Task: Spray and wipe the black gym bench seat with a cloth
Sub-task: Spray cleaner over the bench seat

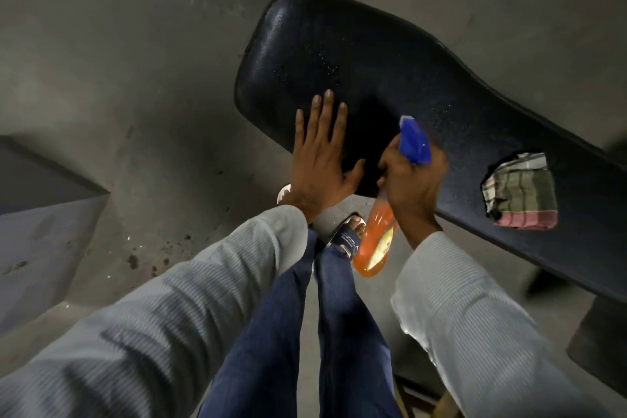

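Left hand [320, 159] lies flat, fingers straight, on the black bench seat [390, 78]; right hand [412, 180] grips the orange spray bottle [376, 248]. Checked cloth [520, 192] sits on the seat nearby.

A grey concrete floor [142, 61] is seen throughout, marked by dark stains [134, 261] near the lower left. A grey slab [40, 214] with an angled edge is set at the left. Blue trousers [305, 332] and a sandalled foot [349, 234] are seen below, and pale ribbed sleeves [152, 332] are worn.
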Available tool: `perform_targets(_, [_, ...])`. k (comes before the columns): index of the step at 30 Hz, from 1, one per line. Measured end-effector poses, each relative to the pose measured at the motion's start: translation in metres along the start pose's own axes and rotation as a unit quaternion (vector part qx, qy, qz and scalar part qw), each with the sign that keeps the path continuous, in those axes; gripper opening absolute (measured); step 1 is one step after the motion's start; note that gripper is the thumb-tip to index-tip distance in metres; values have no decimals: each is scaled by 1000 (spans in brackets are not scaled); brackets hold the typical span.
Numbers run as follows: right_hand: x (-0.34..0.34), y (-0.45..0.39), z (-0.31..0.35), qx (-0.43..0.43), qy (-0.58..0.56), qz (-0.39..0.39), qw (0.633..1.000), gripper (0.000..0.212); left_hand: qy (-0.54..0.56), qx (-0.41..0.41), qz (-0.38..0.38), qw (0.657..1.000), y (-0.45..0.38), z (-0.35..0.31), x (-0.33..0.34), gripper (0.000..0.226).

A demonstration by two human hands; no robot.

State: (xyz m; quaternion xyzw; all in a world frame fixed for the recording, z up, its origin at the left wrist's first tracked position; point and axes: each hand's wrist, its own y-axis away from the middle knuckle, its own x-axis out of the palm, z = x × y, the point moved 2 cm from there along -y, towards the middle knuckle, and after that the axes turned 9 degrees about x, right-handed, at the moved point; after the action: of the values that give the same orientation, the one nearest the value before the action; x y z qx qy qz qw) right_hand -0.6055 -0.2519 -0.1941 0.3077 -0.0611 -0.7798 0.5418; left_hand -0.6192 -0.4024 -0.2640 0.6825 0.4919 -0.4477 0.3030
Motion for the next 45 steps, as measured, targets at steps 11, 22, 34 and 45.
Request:
perform_targets(11, [-34,55,-64,53,76,6,996,13,-18,57,81,995,-3,-25,3,92])
perform_targets(22, [-67,19,-42,53,57,-66,995,3,-33,50,117,991,-12,-42,-2,100])
perform_targets(34, [-117,57,-77,210,15,-156,965,31,-35,84,208,974,-28,-67,-4,90])
perform_targets(45, [-85,99,-97,160,45,-92,982,14,-27,81,197,977,-17,-70,-13,87])
